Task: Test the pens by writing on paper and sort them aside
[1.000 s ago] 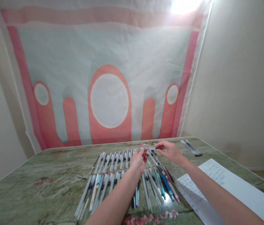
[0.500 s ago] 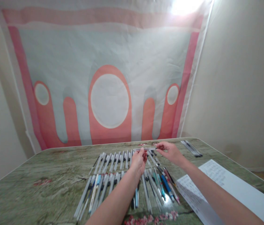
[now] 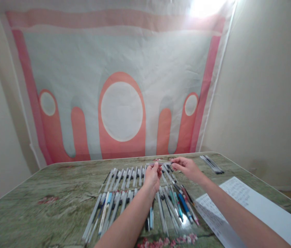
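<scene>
Above pen rows (image 3: 125, 179) on desk (image 3: 57, 193): left hand (image 3: 152, 178) and right hand (image 3: 186, 167), fingers pinched, each holding one end of clear pen (image 3: 161, 163).

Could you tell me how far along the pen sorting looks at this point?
Two neat rows of pens already lie on the table. The left hand and right hand hold one clear pen between them. A loose heap of coloured pens looks unsorted.

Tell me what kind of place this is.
Probably a room at home set up as a workspace: a table against plain walls, a cloth backdrop hung behind, rows of pens and printed sheets.
</scene>
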Action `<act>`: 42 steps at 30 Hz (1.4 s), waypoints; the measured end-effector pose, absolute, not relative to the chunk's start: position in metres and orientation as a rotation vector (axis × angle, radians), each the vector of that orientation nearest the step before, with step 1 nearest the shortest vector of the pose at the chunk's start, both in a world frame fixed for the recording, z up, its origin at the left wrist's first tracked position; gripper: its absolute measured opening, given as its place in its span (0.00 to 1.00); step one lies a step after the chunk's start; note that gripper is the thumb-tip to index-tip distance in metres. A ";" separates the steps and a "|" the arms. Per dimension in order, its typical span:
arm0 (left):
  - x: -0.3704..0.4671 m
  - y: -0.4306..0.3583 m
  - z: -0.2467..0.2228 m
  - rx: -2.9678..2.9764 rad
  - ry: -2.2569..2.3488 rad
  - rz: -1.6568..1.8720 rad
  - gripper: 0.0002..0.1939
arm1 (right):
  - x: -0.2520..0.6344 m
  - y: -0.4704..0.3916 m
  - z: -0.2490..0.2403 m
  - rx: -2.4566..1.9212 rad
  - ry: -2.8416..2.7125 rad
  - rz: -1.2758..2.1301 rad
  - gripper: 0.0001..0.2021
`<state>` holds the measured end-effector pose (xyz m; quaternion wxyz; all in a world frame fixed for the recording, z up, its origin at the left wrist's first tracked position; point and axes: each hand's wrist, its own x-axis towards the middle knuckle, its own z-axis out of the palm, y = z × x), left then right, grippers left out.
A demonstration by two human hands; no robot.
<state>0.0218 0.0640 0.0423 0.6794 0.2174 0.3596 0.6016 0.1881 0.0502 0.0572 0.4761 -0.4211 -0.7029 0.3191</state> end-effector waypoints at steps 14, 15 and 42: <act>0.024 0.058 0.046 0.587 0.814 1.386 0.10 | 0.186 0.044 0.061 -1.144 -1.852 0.483 0.15; 0.024 0.058 0.045 0.600 0.811 1.387 0.11 | 0.186 0.045 0.060 -1.146 -1.849 0.510 0.16; 0.023 0.062 0.043 0.595 0.803 1.389 0.11 | 0.190 0.050 0.055 -1.133 -1.855 0.632 0.14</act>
